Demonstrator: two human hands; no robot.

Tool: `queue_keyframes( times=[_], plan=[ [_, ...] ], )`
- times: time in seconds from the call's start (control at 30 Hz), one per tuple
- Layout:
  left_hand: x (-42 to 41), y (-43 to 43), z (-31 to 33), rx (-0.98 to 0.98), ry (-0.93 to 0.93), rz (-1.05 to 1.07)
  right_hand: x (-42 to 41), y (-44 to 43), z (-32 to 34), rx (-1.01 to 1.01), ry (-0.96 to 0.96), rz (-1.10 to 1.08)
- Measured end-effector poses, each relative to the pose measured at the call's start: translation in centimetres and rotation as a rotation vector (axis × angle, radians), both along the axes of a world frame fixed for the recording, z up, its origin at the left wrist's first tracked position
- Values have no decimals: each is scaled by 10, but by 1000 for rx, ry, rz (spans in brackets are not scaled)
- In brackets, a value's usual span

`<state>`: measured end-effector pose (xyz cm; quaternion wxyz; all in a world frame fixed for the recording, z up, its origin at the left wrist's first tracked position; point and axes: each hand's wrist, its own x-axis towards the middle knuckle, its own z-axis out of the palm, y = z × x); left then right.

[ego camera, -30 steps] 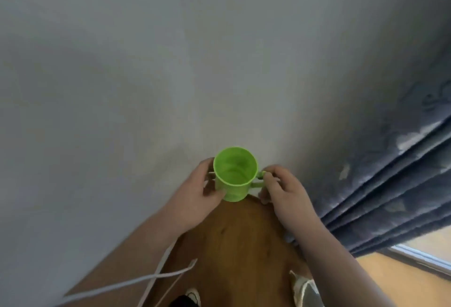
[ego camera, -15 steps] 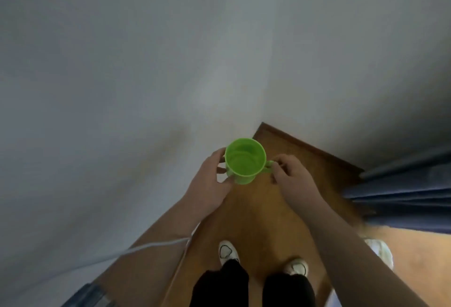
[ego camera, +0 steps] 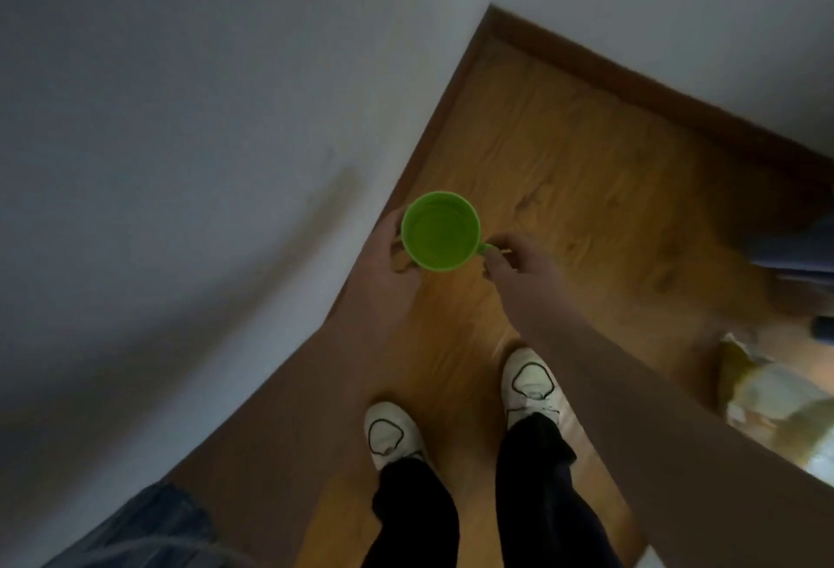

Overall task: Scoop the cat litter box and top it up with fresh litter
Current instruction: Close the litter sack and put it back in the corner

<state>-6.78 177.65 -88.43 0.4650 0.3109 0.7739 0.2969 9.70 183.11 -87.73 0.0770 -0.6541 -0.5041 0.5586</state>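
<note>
A bright green plastic cup (ego camera: 440,231) is held upright in front of me, above the wooden floor, its inside looking empty. My left hand (ego camera: 390,265) wraps around the cup's left side from below. My right hand (ego camera: 512,258) pinches the small handle on the cup's right side. No litter box or scoop is in view.
White walls meet in a corner ahead, with a dark baseboard (ego camera: 632,79) along the wooden floor (ego camera: 564,152). My white shoes (ego camera: 528,380) stand below. A crumpled yellowish bag (ego camera: 767,400) lies at the right, and blue curtain fabric (ego camera: 799,247) hangs at the right edge.
My view has tilted down from the wall and curtain to the floor corner and my feet. Both hands have kept hold of the green cup.
</note>
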Motion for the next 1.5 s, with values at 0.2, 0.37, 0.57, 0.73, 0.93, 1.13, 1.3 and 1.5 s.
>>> queue_keyframes(
  times=[0.2, 0.37, 0.57, 0.73, 0.93, 1.13, 1.3, 1.5],
  plan=[
    [-17, 10, -185, -62, 13, 2, -22, 28, -200, 47, -78, 165],
    [-13, 10, -256, -194, -65, 110, -29, 32, -267, 64, -113, 183],
    [-10, 11, -271, -280, -146, 111, -24, 29, -277, 40, -146, 207],
    [-15, 11, -235, -388, -68, 106, -17, 41, -252, -24, -175, 211],
    [-1, 7, -106, -407, 50, -2, -6, 44, -137, -76, -172, 113],
    [11, 13, 127, -300, 387, -303, 12, 39, 97, 29, -206, 298],
    [13, 12, 327, -129, 600, -470, 42, 20, 305, 229, -330, 430],
    [32, -17, 539, 183, 669, -591, 77, -57, 537, 505, -455, 287]
  ],
)
